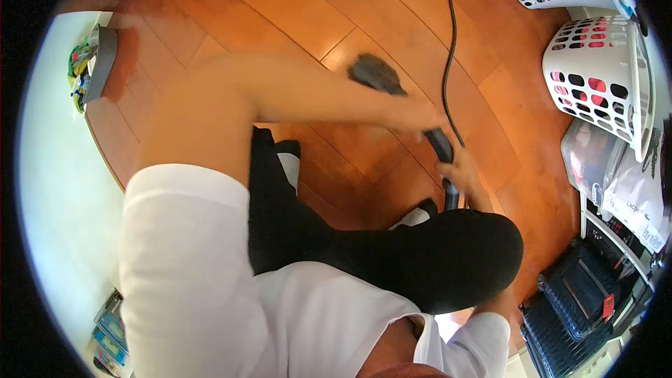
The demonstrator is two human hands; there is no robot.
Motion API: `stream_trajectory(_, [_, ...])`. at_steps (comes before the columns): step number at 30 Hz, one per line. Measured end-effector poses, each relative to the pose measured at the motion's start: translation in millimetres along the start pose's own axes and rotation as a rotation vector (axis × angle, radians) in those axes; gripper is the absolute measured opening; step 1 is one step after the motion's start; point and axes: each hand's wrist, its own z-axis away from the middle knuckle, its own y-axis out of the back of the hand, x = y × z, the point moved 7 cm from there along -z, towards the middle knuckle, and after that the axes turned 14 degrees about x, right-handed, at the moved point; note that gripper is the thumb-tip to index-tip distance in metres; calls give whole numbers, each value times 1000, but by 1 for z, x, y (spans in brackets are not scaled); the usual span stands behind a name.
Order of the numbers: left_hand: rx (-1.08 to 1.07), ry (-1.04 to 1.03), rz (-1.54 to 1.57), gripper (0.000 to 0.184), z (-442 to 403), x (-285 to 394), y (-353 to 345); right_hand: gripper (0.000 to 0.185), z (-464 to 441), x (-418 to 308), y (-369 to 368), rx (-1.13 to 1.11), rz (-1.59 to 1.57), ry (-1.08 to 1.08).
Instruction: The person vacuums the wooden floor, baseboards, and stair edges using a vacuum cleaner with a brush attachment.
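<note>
Over the wooden floor (pixel 245 21), both hands hold a black brush (pixel 376 73), though blur softens the detail: the left hand (pixel 422 116) has its grip closed near the dark head, while the right hand (pixel 462 172) curls round the handle lower down, a spacing that probably steadies it. A white basket (pixel 574 60) shows pink pieces, perhaps cloth, through its holes; a grey bin (pixel 106 63) by the wall (pixel 63 168) holds colourful items.
</note>
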Motion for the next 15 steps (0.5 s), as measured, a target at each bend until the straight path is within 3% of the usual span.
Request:
stream_trajectory(2, [113, -180, -140, 66, 11, 61, 0, 64, 40, 30, 10, 50, 90, 7])
stream_trajectory(5, [419, -391, -216, 74, 28, 94, -15, 64, 92, 74, 24, 122, 135, -32])
stream_trajectory(6, [377, -408, -221, 70, 31, 100, 0, 63, 101, 84, 28, 134, 142, -45])
stream_trajectory(9, [-184, -226, -152, 64, 18, 63, 40, 63, 110, 103, 38, 137, 160, -17])
stream_trajectory(11, [171, -291, -304, 64, 26, 1, 69, 62, 100, 106, 43, 115, 169, 63])
stream_trajectory(12, [215, -214, -330, 65, 35, -12, 78, 62, 91, 107, 43, 97, 169, 102])
stream_trajectory(13, [257, -135, -353, 66, 46, -13, 96, 62, 74, 98, 42, 67, 176, 105])
stream_trajectory(15, [69, 239, -308, 72, 65, -26, 134, 63, 38, 51, 34, -24, 212, -20])
